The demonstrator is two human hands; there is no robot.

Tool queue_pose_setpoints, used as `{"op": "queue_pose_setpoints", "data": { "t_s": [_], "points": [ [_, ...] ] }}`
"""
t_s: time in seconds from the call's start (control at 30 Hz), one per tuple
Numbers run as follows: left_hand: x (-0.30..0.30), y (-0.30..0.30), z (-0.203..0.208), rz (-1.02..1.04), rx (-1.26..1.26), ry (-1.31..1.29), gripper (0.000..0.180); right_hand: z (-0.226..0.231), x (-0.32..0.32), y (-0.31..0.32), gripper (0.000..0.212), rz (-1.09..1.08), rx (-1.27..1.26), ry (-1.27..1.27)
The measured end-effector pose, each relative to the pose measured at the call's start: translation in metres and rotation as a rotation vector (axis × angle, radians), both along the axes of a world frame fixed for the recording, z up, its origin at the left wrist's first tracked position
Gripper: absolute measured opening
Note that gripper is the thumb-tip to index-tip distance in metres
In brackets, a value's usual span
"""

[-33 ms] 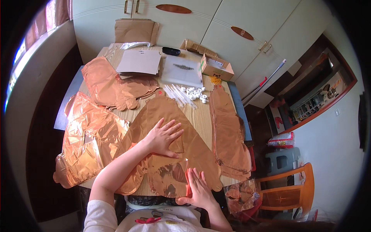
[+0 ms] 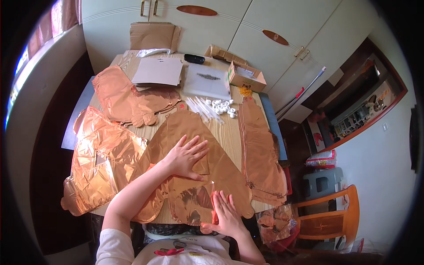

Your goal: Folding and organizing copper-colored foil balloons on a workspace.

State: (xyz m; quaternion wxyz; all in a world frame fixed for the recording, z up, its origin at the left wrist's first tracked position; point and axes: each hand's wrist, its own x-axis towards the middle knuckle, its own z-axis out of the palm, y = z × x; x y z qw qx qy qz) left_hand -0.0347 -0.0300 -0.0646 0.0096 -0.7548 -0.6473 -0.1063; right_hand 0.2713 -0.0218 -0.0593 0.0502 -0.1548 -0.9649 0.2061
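Observation:
A flat copper-coloured foil balloon [image 2: 187, 126] lies on the wooden table in front of me, its lower part folded over in layers. My left hand [image 2: 187, 158] rests on its middle with the fingers spread. Near the table's front edge, my right hand [image 2: 227, 215] lies against the folded layer, fingers stretched and close together. An orange-red reflection shows on the foil beside it. Neither hand grips anything. Left of my forearm lies a crinkled, shiny foil balloon [image 2: 99, 176]. More flat foil pieces lie at the far left [image 2: 115, 92] and in a folded stack [image 2: 260, 150] on the right.
Clear plastic sticks [image 2: 203, 109] and white plastic cups [image 2: 223, 107] sit mid-table. Behind them are white sheets [image 2: 157, 70], a clear plastic packet [image 2: 207, 84], a black object [image 2: 194, 58] and a cardboard box [image 2: 247, 76]. A wooden chair [image 2: 327, 221] stands at the right.

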Motion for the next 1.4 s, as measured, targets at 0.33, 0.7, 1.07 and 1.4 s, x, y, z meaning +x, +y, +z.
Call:
{"op": "queue_pose_setpoints", "data": {
  "t_s": [0.33, 0.7, 1.07, 1.4],
  "points": [
    [-0.002, 0.003, 0.003, -0.208, -0.046, -0.089, 0.094, -0.002, -0.006, -0.002, 0.116, 0.05, 0.141, -0.017],
    [-0.011, 0.0, 0.015, -0.387, -0.197, -0.456, 0.033, 0.008, -0.007, -0.003, 0.117, 0.05, 0.108, -0.076],
    [-0.012, 0.005, 0.004, -0.41, -0.212, -0.426, 0.027, -0.005, -0.01, -0.008, 0.075, 0.054, 0.198, 0.085],
    [-0.002, 0.001, 0.022, -0.406, -0.469, -0.211, 0.042, 0.006, -0.011, -0.013, 0.073, 0.06, 0.038, 0.19]
  ]
}}
